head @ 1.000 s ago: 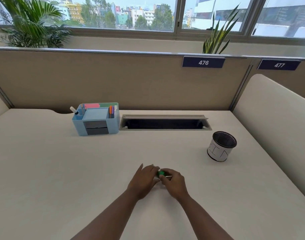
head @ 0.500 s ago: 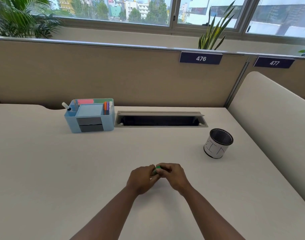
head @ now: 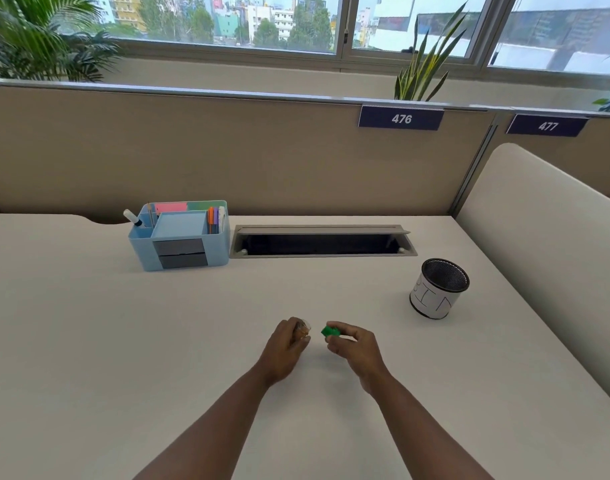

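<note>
Over the near middle of the white desk [head: 88,341], my right hand [head: 355,344] pinches a small green plastic piece [head: 329,331] between thumb and fingers. My left hand [head: 286,344] is curled round a small clear piece [head: 304,329], of which only a glassy edge shows past the fingers. A narrow gap separates the two hands. What the two pieces are is too small to tell.
A black mesh cup with a white paper band [head: 438,289] stands to the right. A light blue desk organizer [head: 178,237] with pens and notes sits at the back left, beside an open cable tray slot [head: 322,240]. Beige partitions close off the back and right.
The hands were together around the green piece; now they have drawn apart, the right keeping the green piece and the left a clear one.
</note>
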Motion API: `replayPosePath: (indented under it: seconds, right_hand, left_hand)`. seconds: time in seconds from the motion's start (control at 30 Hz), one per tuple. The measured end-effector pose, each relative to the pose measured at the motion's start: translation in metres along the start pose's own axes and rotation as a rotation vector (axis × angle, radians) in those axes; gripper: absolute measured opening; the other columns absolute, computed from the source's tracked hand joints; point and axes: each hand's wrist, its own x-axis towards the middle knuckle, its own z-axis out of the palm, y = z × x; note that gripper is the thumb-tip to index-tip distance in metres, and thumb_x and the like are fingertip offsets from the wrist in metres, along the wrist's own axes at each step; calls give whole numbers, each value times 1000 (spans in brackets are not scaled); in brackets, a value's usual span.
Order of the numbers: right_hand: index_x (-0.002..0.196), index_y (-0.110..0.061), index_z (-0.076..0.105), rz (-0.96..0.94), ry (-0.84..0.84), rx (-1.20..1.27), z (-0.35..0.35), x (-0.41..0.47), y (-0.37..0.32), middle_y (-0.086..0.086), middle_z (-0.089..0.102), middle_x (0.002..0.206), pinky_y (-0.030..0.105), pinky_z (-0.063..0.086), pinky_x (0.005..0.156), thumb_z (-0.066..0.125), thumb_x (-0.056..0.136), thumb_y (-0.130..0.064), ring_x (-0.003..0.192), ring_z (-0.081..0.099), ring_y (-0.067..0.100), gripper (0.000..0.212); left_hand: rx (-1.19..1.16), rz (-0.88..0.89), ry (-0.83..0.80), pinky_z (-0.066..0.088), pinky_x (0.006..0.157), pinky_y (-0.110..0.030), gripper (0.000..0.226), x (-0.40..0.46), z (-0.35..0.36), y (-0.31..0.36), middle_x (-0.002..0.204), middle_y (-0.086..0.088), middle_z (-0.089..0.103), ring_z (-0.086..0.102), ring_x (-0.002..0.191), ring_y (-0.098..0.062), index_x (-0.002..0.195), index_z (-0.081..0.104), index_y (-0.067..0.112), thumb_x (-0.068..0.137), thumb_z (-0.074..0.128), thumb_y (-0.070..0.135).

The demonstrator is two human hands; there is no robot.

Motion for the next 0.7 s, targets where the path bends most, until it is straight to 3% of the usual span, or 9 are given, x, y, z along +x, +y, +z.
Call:
replayPosePath:
  seconds: [0.03, 0.13, 0.27, 0.37, 0.47, 0.57, 0.7]
  right_hand:
    - [95, -12, 69, -15, 15, -58, 0, 1, 2, 5, 66, 93, 26, 52, 82, 64, 76, 2, 83, 63, 18, 24]
    - [83, -18, 65, -75, 67, -225, 0, 2, 7, 0, 65, 88, 5, 45, 58, 69, 73, -4, 72, 63, 8, 18]
    - [97, -19, 63, -152, 108, -401, -1, 7, 16, -2, 62, 86, 2, 40, 59, 73, 71, -7, 74, 54, 11, 31]
    - [113, -19, 61, -164, 104, -526, -1, 10, 24, 4, 60, 97, 6, 36, 64, 69, 75, -8, 80, 52, 13, 40]
    - [106, -14, 66, -207, 102, -592, -1, 10, 30, 8, 63, 107, 13, 36, 79, 68, 74, -6, 87, 54, 12, 33]
    - [97, -13, 67, -255, 108, -595, 0, 7, 33, 7, 68, 103, 20, 41, 78, 71, 71, -6, 85, 56, 14, 27]
    - [100, -13, 63, -248, 105, -578, -1, 7, 33, 6, 69, 103, 20, 40, 73, 72, 70, -3, 85, 57, 15, 33]
  left_hand:
    - [15, 13, 15, 34, 77, -22, 17, 1, 0, -1, 96, -4, 52, 47, 91, -18, 106, 55, 6, 90, 54, 9]
    - [19, 14, 90, 35, 75, -20, 21, 1, -2, -2, 98, -6, 59, 50, 89, -15, 107, 60, 10, 86, 62, 12]
    - [23, 4, 180, 36, 75, -21, 25, 4, -4, -5, 101, -8, 66, 51, 87, -14, 104, 65, 11, 80, 69, 11]
    - [27, 4, 196, 37, 76, -23, 26, 4, -5, -6, 99, -7, 68, 53, 87, -14, 103, 66, 11, 77, 72, 10]
    - [-22, 3, 220, 39, 67, -11, 25, 3, -5, -8, 89, 0, 66, 54, 78, -11, 99, 67, 9, 75, 72, 6]
    - [-97, -32, 236, 39, 61, 1, 23, 0, -3, -8, 83, 9, 63, 55, 73, -1, 94, 66, 10, 74, 73, 3]
    - [-140, -59, 256, 38, 60, 3, 27, 1, 0, -4, 84, 9, 63, 56, 73, 1, 85, 58, 21, 73, 75, 4]
